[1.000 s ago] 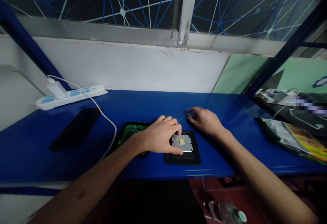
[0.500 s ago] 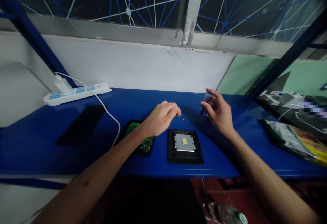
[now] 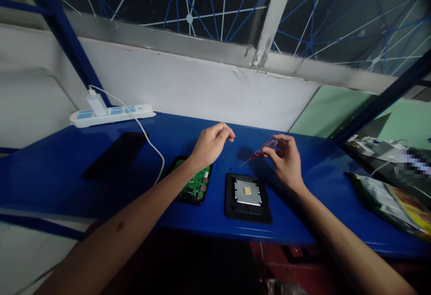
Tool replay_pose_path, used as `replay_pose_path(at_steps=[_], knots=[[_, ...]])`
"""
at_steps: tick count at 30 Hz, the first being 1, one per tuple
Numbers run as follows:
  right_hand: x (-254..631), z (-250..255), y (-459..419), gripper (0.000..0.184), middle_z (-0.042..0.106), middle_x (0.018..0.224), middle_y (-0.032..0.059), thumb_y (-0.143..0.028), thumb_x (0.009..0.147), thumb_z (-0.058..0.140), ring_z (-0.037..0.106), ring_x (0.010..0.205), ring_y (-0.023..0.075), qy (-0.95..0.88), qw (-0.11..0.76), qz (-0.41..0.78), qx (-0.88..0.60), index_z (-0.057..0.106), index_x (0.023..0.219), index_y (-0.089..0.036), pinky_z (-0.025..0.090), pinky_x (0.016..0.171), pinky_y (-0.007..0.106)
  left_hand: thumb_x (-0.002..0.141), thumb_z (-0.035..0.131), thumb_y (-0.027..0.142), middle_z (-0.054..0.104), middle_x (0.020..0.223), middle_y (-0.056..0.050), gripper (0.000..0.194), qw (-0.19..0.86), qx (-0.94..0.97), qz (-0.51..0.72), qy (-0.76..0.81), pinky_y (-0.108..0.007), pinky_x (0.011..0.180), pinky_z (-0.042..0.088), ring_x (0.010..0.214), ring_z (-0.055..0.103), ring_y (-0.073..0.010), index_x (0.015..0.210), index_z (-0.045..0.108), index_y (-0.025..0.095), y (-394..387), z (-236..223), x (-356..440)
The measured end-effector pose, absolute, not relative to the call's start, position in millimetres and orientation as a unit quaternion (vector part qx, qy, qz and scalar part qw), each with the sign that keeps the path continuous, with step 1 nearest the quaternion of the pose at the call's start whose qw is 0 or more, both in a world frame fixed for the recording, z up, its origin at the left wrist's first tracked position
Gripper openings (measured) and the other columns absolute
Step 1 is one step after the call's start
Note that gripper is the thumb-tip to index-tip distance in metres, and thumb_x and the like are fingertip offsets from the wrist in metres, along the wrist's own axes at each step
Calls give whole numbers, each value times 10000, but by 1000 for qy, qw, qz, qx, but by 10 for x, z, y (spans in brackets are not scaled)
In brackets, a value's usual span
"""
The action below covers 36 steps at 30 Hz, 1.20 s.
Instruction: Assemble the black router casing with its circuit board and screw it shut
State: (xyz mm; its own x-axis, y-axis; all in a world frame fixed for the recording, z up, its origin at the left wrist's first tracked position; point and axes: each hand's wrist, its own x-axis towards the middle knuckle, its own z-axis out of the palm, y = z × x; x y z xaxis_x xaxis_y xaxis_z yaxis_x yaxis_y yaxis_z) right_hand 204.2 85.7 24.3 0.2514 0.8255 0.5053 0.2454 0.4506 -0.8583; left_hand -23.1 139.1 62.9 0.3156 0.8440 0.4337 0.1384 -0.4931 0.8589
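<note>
My right hand (image 3: 284,158) grips a small screwdriver (image 3: 266,148) by its clear purplish handle. The thin shaft points down and left toward the table. My left hand (image 3: 213,142) hovers past the far side of a green circuit board (image 3: 193,188) in a black case half, its fingers curled together; what they may hold is hidden. My forearm covers part of the board. Between the hands, several tiny dark screws (image 3: 222,157) lie on the blue table. Nearer me is a black cover (image 3: 232,212) bearing a silver metal plate (image 3: 240,192) with a small yellowish pad (image 3: 248,191).
A dark flat slab like a phone or tablet (image 3: 114,156) lies at left on the blue table (image 3: 182,126). A white cable (image 3: 153,143) runs from the charger in a power strip (image 3: 117,115). At right are a colourful bag (image 3: 387,200) and a green board (image 3: 333,111).
The right hand has come lower, and the screwdriver now points down-left with its shaft in plain view. The left hand stays curled, slightly farther from me. The camera view has tilted.
</note>
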Motion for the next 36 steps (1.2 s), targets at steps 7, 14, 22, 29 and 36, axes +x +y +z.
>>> replay_pose_path(at_steps=[7, 14, 22, 29, 36], knots=[[1973, 202, 851, 414, 677, 848, -29, -335, 752, 798, 685, 666, 156, -576, 616, 258, -472, 477, 1008, -284, 598, 642, 317, 968, 458, 211, 717, 816, -15, 255, 359, 725, 469, 353, -267, 710, 472, 794, 667, -145, 786, 636, 201, 1350, 648, -219], [1947, 199, 843, 407, 674, 841, -28, -306, 734, 809, 680, 657, 147, -576, 614, 261, -472, 491, 987, -280, 590, 632, 300, 978, 473, 220, 733, 827, -16, 239, 347, 743, 444, 361, -267, 686, 469, 741, 655, -139, 810, 642, 207, 1299, 672, -206], [1979, 221, 872, 423, 674, 830, -28, -356, 732, 815, 676, 648, 157, -557, 625, 258, -482, 509, 1014, -282, 598, 627, 322, 998, 448, 230, 732, 866, -14, 261, 373, 747, 433, 341, -261, 765, 485, 836, 690, -140, 828, 645, 201, 1312, 637, -201], [2187, 299, 920, 412, 660, 797, -42, -397, 753, 814, 643, 597, 111, -509, 650, 266, -497, 604, 1082, -266, 576, 611, 278, 1005, 467, 279, 733, 965, -20, 213, 384, 813, 310, 308, -277, 745, 474, 842, 658, -150, 939, 657, 211, 1141, 687, -174], [2287, 302, 947, 495, 721, 807, -8, -452, 692, 847, 688, 602, 150, -477, 602, 371, -523, 635, 1088, -243, 592, 612, 323, 958, 543, 286, 670, 1117, -45, 128, 347, 883, 214, 232, -332, 891, 474, 1049, 610, -200, 1022, 628, 214, 1022, 639, -137]])
